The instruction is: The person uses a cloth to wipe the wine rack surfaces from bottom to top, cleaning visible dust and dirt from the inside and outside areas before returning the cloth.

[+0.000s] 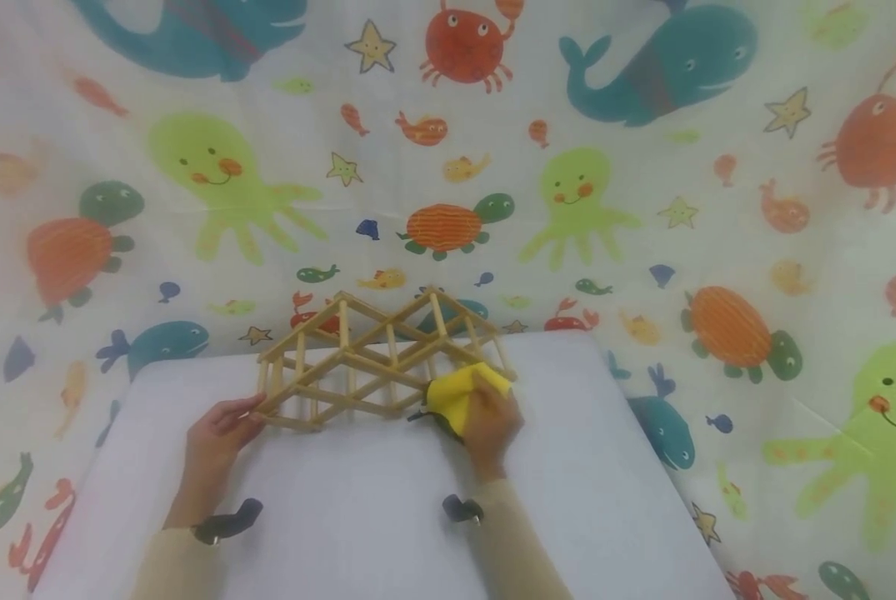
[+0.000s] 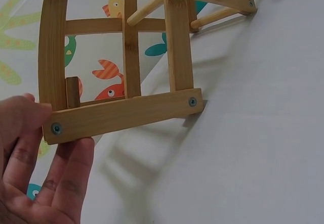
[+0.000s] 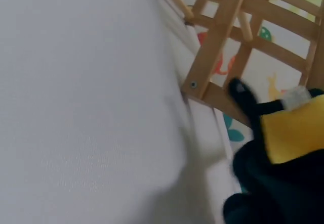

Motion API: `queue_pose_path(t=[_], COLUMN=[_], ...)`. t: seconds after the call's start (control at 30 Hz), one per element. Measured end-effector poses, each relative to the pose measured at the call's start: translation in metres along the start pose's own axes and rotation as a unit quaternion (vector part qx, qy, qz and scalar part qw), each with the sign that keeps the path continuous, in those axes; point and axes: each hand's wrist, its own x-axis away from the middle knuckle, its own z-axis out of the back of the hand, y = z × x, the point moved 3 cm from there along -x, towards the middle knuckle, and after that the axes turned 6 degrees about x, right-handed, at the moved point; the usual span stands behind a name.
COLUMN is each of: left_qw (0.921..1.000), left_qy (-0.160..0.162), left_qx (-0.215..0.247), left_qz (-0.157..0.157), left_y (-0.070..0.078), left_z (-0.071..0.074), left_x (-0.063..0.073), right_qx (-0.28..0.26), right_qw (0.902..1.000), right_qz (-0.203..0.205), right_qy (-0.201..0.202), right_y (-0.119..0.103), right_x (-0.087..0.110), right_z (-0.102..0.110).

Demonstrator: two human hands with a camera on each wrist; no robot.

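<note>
A wooden lattice rack (image 1: 344, 325) of crossed slats and round dowels stands spread out near the table's far edge. My left hand (image 1: 218, 437) grips its left end. In the left wrist view, the thumb lies against one corner of the bottom slat (image 2: 121, 114) and fingertips press from below. My right hand (image 1: 488, 421) holds a yellow cloth (image 1: 451, 392) bunched against the rack's right front part. In the right wrist view the cloth (image 3: 293, 130) shows a dark side, a dark loop and a small pale label. My right fingers cannot be made out there.
A white-covered table (image 1: 357, 508) lies under the rack and both forearms. Behind it hangs a pale curtain (image 1: 448, 183) printed with sea animals, close to the rack's back. Dark straps (image 1: 230, 521) sit on both wrists.
</note>
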Motion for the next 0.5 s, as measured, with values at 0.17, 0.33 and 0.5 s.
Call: queue_pose_path(t=[0.17, 0.33, 0.5], left_qw=[1.0, 0.9995, 0.9937], left_qy=[0.007, 0.002, 0.023], left_qx=[0.002, -0.027, -0.109], left_qz=[-0.001, -0.014, 0.005], left_y=[-0.004, -0.005, 0.001], left_z=[0.001, -0.001, -0.001], left_x=[-0.002, -0.006, -0.004], right_qx=[0.032, 0.03, -0.009], right_qw=[0.9922, 0.9946, 0.9982], right_qz=[-0.007, -0.003, -0.017], right_qy=[-0.12, -0.099, -0.057], right_y=[-0.006, -0.008, -0.01], right_x=[0.013, 0.018, 0.011], right_z=[-0.014, -0.012, -0.009])
